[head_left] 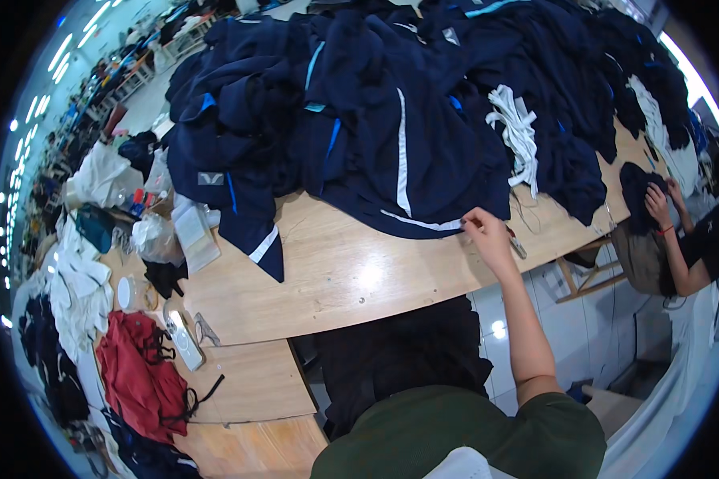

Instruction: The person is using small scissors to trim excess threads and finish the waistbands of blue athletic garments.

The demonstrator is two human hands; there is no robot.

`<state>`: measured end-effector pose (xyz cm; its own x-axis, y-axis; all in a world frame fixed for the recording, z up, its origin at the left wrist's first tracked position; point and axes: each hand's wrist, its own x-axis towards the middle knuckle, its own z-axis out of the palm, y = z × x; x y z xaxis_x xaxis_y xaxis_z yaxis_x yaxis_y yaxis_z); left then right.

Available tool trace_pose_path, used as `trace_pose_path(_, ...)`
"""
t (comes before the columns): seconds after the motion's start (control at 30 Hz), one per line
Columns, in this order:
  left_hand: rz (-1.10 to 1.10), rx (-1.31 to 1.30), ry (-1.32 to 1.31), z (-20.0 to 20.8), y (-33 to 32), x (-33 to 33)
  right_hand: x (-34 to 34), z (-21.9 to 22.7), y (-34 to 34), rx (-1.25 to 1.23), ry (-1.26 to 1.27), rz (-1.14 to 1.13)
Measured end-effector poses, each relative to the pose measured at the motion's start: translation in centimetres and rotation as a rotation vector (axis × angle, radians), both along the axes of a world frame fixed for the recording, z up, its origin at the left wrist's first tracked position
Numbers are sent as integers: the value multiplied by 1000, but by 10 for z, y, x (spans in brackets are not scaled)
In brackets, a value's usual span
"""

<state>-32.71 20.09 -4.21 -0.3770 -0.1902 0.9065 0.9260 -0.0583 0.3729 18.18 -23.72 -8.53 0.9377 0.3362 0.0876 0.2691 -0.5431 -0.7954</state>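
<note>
A large heap of navy garments [248, 104] with white and light-blue trim covers the far part of the wooden table. At the heap's near right edge, my right hand [486, 231] is closed, its fingertips pinching the hem of a navy garment [447, 176] by its white strip [419, 223]. Just beside that hand lies a small metal tool [518, 247], perhaps thread snips, partly hidden. A bundle of white fabric strips [515, 132] rests on the garments beyond the hand. My left hand is not in view.
At the left are a red drawstring bag [140, 379], a white phone-shaped object [185, 342], scissors [206, 329], a tape roll [128, 294] and plastic bags [158, 238]. On the right a co-worker's hands [661, 203] hold dark cloth [637, 184]. Dark cloth [399, 351] hangs over my lap.
</note>
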Motion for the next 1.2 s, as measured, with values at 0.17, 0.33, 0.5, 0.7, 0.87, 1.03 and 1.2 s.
trace_pose_path(0.17, -320, -206, -35, 17, 0, -7, -3, -22, -39, -437, -413, -330)
trace_pose_path(0.33, -587, -408, -122, 17, 66, -13, -16, -36, -62, -580, -180, -424)
trace_pose_path(0.5, -1483, -658, 82, 65, 44, 212, -11, -37, -67, -542, -58, -423)
trace_pose_path(0.7, -1733, -728, 571, 59, -96, 534, -7, -57, -89, -284, 10, -496)
trace_pose_path(0.87, -1337, -1062, 871, 45, -94, 588, -37, -27, -87, -41, 40, -591)
trace_pose_path(1.03, -1863, -721, 441, 97, -96, 490, -51, -12, -113, 277, -49, -583)
trace_pose_path(1.2, -2028, -973, -4, 81, -96, 312, -36, 0, -85, 488, -77, -510)
